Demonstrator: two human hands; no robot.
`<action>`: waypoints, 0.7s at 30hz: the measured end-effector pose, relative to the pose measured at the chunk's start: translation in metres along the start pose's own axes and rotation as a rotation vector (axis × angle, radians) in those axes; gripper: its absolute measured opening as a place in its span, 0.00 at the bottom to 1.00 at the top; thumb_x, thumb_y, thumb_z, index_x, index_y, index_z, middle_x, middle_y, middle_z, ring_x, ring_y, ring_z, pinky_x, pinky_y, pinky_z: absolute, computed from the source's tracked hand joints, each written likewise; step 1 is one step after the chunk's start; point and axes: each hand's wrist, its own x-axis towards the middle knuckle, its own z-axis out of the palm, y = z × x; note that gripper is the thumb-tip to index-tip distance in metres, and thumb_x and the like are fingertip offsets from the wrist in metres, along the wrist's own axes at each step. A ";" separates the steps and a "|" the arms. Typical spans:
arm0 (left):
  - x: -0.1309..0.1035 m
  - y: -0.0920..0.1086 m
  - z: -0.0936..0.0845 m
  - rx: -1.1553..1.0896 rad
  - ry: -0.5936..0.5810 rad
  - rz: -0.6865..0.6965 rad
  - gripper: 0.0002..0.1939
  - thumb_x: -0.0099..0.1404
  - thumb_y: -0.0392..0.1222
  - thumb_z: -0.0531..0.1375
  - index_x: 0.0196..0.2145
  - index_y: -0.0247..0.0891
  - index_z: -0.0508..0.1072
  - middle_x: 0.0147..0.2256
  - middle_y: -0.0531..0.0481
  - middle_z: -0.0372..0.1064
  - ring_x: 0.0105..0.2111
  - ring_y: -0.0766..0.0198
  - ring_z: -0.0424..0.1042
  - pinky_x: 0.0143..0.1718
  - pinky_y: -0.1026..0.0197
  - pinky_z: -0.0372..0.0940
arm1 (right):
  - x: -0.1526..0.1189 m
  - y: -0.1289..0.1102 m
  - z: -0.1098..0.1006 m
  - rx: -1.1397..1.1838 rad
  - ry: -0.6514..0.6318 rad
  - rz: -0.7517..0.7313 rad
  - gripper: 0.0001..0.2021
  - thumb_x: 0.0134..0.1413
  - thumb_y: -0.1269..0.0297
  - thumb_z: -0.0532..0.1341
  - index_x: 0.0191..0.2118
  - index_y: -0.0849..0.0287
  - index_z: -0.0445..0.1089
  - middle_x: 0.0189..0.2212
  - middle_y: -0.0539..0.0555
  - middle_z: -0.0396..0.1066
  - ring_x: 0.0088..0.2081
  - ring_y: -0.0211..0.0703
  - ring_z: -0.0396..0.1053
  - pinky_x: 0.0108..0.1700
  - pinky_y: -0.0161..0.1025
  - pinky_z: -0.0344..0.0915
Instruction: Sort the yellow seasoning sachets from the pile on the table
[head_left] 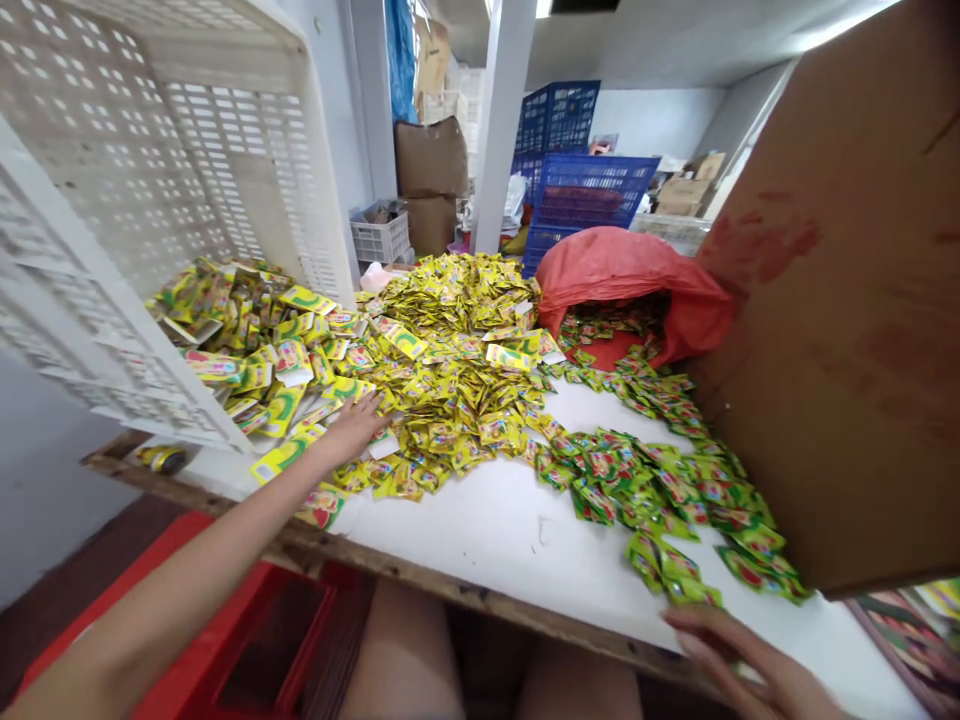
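Note:
My left hand (355, 430) reaches over the left part of the white table (465, 530), its fingers spread at the edge of a heap of yellow packets (450, 400). Longer yellow packets (281, 405) spill from a tipped white crate (247, 180) beside it. At the lower right, my right hand (720, 650) is near the front edge, just below some green packets (667, 570); its fingers are partly curled and blurred, and whether it holds something does not show. More green packets lie before an open red sack (622, 270).
A large cardboard box (847, 330) stands along the right side. Blue crates (585, 200) are stacked behind the table, near a white post (504, 120). A red crate (262, 640) sits below the wooden front edge. A small yellow roll (161, 459) lies at the left corner.

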 end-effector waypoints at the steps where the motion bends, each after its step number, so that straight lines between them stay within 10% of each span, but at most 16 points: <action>1: 0.002 -0.002 -0.002 0.026 -0.015 0.034 0.30 0.50 0.20 0.49 0.48 0.42 0.65 0.57 0.42 0.55 0.60 0.53 0.45 0.56 0.43 0.41 | 0.012 -0.011 0.017 0.052 -0.102 -0.014 0.11 0.48 0.53 0.59 0.33 0.53 0.72 0.33 0.52 0.73 0.36 0.44 0.69 0.38 0.36 0.66; 5: -0.003 -0.003 -0.020 0.022 0.075 0.001 0.26 0.50 0.30 0.56 0.49 0.37 0.61 0.52 0.40 0.61 0.56 0.52 0.54 0.57 0.46 0.40 | 0.074 -0.058 0.097 0.186 -0.206 -0.034 0.11 0.54 0.61 0.53 0.30 0.58 0.70 0.28 0.53 0.72 0.31 0.42 0.68 0.34 0.35 0.63; 11: -0.034 0.036 -0.043 -0.400 0.301 -0.400 0.29 0.51 0.53 0.58 0.47 0.36 0.58 0.38 0.44 0.68 0.36 0.53 0.69 0.37 0.56 0.62 | 0.160 -0.095 0.179 0.074 0.025 0.087 0.10 0.51 0.62 0.56 0.33 0.63 0.68 0.33 0.59 0.70 0.37 0.47 0.66 0.39 0.40 0.58; 16: -0.047 0.106 -0.030 -0.820 0.306 -0.456 0.25 0.51 0.56 0.58 0.42 0.38 0.62 0.30 0.51 0.67 0.31 0.58 0.67 0.32 0.60 0.62 | 0.171 -0.103 0.197 0.062 0.122 0.125 0.10 0.41 0.69 0.63 0.33 0.62 0.65 0.32 0.57 0.69 0.39 0.49 0.63 0.41 0.41 0.56; 21: -0.041 0.158 -0.008 -1.546 0.231 -0.522 0.24 0.53 0.61 0.53 0.36 0.36 0.66 0.24 0.53 0.64 0.23 0.65 0.65 0.24 0.63 0.61 | 0.127 -0.080 0.169 0.127 0.147 0.149 0.08 0.46 0.67 0.57 0.36 0.60 0.65 0.27 0.50 0.68 0.29 0.40 0.64 0.33 0.35 0.59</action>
